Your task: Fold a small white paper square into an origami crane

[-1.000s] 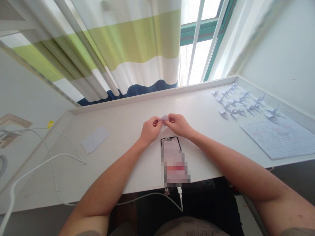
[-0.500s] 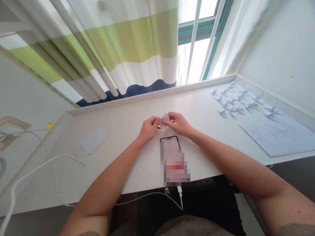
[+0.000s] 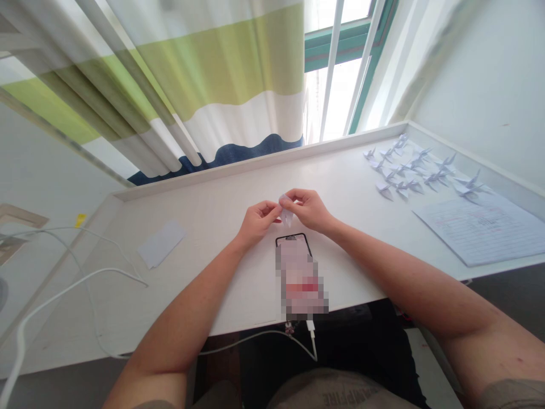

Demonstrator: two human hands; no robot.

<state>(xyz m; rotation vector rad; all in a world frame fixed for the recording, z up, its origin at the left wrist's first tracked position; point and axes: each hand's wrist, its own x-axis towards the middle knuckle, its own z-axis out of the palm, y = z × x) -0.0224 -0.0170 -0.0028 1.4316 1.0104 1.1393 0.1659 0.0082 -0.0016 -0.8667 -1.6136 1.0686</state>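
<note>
A small piece of folded white paper [image 3: 287,217] is held up between my two hands, just beyond the phone. My left hand [image 3: 258,220] pinches its left edge between thumb and fingers. From the right, my right hand [image 3: 309,208] grips its upper part, thumb in front and fingers behind. The paper narrows toward its lower end; part of it is hidden by my fingers. Directly below the hands lies a phone [image 3: 298,278] with a blurred screen, a white charging cable plugged into its near end.
Several folded paper cranes [image 3: 411,167] stand at the desk's far right. Before them lies a lined written sheet [image 3: 481,233]. Blank paper pieces [image 3: 162,244] rest on the left, near a looping white cable [image 3: 102,271]. A raised rim [image 3: 238,167] borders the desk's back beneath the curtain.
My right hand has shifted its hold toward the top of the folded paper, whose lower part now shows more. My left hand stays at its left edge. The view has shifted slightly.
</note>
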